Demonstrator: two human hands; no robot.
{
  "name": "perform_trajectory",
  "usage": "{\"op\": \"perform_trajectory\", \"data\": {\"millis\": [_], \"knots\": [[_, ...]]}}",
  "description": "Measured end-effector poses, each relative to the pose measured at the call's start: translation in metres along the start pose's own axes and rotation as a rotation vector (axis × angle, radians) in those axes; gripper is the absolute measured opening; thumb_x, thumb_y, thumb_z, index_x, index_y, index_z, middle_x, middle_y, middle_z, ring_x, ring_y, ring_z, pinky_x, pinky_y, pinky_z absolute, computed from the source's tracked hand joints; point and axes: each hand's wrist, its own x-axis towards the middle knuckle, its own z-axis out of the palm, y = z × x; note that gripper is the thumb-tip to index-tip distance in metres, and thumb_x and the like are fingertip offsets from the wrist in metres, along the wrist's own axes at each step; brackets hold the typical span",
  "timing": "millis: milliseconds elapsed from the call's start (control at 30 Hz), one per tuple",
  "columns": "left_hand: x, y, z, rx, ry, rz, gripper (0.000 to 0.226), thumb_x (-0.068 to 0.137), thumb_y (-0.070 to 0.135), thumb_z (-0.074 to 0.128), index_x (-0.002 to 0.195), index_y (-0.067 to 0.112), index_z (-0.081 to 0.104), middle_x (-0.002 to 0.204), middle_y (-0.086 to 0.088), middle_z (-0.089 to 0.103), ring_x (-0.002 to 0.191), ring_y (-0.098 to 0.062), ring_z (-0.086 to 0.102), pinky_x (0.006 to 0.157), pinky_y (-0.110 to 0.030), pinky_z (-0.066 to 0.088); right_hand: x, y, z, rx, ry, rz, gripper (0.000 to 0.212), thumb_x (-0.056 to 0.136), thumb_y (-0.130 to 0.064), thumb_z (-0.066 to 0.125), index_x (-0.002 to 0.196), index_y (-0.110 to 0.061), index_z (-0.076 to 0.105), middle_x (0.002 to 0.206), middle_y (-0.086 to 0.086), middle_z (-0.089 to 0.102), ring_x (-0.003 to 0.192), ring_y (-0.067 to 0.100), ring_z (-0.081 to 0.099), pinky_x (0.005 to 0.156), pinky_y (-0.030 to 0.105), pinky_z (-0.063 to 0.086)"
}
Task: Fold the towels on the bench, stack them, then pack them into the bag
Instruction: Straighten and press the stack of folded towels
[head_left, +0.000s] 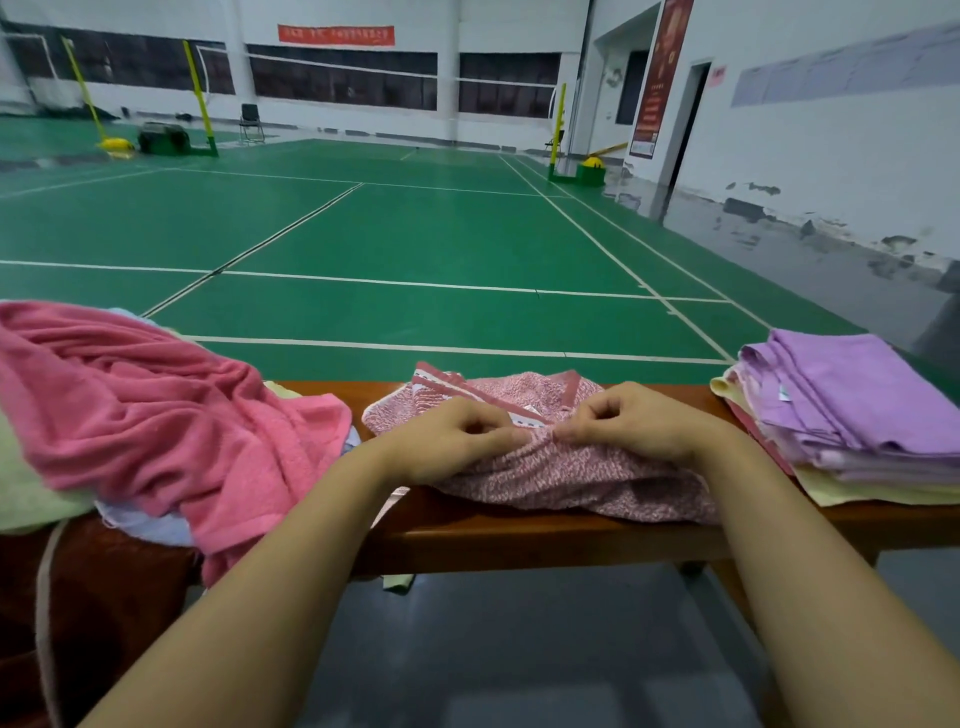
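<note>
A speckled pink towel (566, 478) with a darker red border lies crumpled on the middle of the wooden bench (519, 535). My left hand (452, 441) and my right hand (628, 423) meet over it, each pinching a bunched edge of the cloth between thumb and fingers. On the bench's right end sits a stack of folded towels (852, 410), purple on top and pale yellow beneath. At the left lies a loose heap of unfolded towels, with a big pink towel (150, 415) on top. No bag can be made out with certainty.
A dark brown cloth or object (104, 597) with a pale cord hangs below the heap at the lower left. Beyond the bench stretches a green badminton court (415, 244) with nets and posts. Grey floor lies under the bench.
</note>
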Motion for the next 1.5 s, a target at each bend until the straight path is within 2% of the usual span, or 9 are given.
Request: {"op": "perform_trajectory", "data": {"millis": [300, 467, 600, 767, 867, 1067, 1167, 1300, 1500], "knots": [[-0.011, 0.003, -0.032, -0.290, 0.450, 0.022, 0.039, 0.089, 0.046, 0.067, 0.084, 0.007, 0.066, 0.079, 0.000, 0.066, 0.074, -0.015, 0.063, 0.073, -0.034, 0.048, -0.010, 0.002, -0.018, 0.070, 0.061, 0.035, 0.040, 0.075, -0.040, 0.080, 0.096, -0.007, 0.075, 0.086, 0.008, 0.072, 0.077, 0.016, 0.061, 0.075, 0.031, 0.048], [-0.017, -0.003, -0.053, 0.016, 0.445, 0.005, 0.041, 0.083, 0.059, 0.069, 0.082, 0.020, 0.057, 0.070, 0.001, 0.062, 0.065, -0.019, 0.058, 0.065, -0.037, 0.048, -0.017, 0.002, -0.034, -0.147, 0.055, 0.184, 0.035, 0.074, -0.054, 0.074, 0.083, -0.021, 0.077, 0.080, -0.001, 0.070, 0.076, 0.015, 0.060, 0.073, 0.032, 0.049], [-0.024, -0.006, -0.069, 0.228, 0.348, -0.079, 0.041, 0.084, 0.070, 0.060, 0.098, 0.033, 0.068, 0.085, -0.010, 0.068, 0.079, -0.029, 0.064, 0.077, -0.050, 0.052, -0.023, -0.002, -0.039, 0.058, 0.074, 0.318, 0.034, 0.094, -0.043, 0.062, 0.102, -0.010, 0.065, 0.107, 0.011, 0.059, 0.089, 0.031, 0.066, 0.057, 0.032, 0.059], [-0.030, 0.012, -0.078, 0.396, 0.223, -0.255, 0.068, 0.074, 0.075, 0.059, 0.072, 0.008, 0.051, 0.061, -0.003, 0.042, 0.055, -0.017, 0.039, 0.058, -0.034, 0.032, -0.016, -0.003, -0.040, -0.051, 0.294, 0.230, 0.030, 0.097, -0.044, 0.058, 0.098, -0.015, 0.065, 0.102, 0.005, 0.063, 0.093, 0.024, 0.064, 0.071, 0.039, 0.058], [-0.033, 0.020, -0.084, 0.315, 0.187, -0.300, 0.072, 0.072, 0.073, 0.067, 0.077, 0.003, 0.053, 0.064, -0.014, 0.058, 0.055, -0.025, 0.053, 0.059, -0.034, 0.041, -0.008, -0.002, -0.041, -0.210, 0.435, 0.181, 0.033, 0.093, -0.054, 0.060, 0.092, -0.022, 0.066, 0.100, -0.003, 0.064, 0.097, 0.020, 0.060, 0.081, 0.038, 0.047], [-0.034, 0.040, -0.078, -0.203, 0.256, -0.326, 0.036, 0.092, 0.031, 0.072, 0.098, 0.000, 0.053, 0.077, -0.019, 0.068, 0.067, -0.032, 0.075, 0.038, -0.019, 0.039, -0.003, -0.002, -0.038, -0.283, 0.729, 0.137, 0.048, 0.084, -0.064, 0.064, 0.074, -0.018, 0.057, 0.075, -0.001, 0.057, 0.070, 0.015, 0.051, 0.058, 0.032, 0.034], [-0.028, 0.038, -0.072, -0.256, 0.418, -0.252, 0.035, 0.095, 0.034, 0.068, 0.105, 0.003, 0.055, 0.098, -0.023, 0.071, 0.083, -0.031, 0.074, 0.065, -0.033, 0.061, -0.003, 0.001, -0.033, -0.289, 0.797, 0.152, 0.055, 0.084, -0.068, 0.061, 0.073, -0.015, 0.054, 0.074, 0.002, 0.055, 0.067, 0.014, 0.048, 0.056, 0.032, 0.030], [-0.018, 0.037, -0.062, -0.071, 0.586, -0.252, 0.040, 0.095, 0.052, 0.061, 0.106, 0.015, 0.050, 0.101, -0.010, 0.062, 0.090, -0.027, 0.065, 0.083, -0.048, 0.057, -0.003, 0.003, -0.030, -0.243, 0.916, 0.117, 0.062, 0.085, -0.072, 0.055, 0.073, -0.011, 0.052, 0.072, 0.006, 0.054, 0.066, 0.020, 0.049, 0.054, 0.032, 0.027], [-0.006, 0.053, -0.062, 0.124, 0.811, -0.150, 0.035, 0.101, 0.042, 0.053, 0.116, 0.013, 0.040, 0.157, -0.009, 0.016, 0.144, -0.020, 0.023, 0.119, -0.032, 0.018, -0.001, -0.016, -0.037, -0.233, 1.214, -0.070, 0.058, 0.086, -0.069, 0.054, 0.073, -0.013, 0.048, 0.086, 0.006, 0.045, 0.089, 0.024, 0.044, 0.072, 0.035, 0.031]]}}
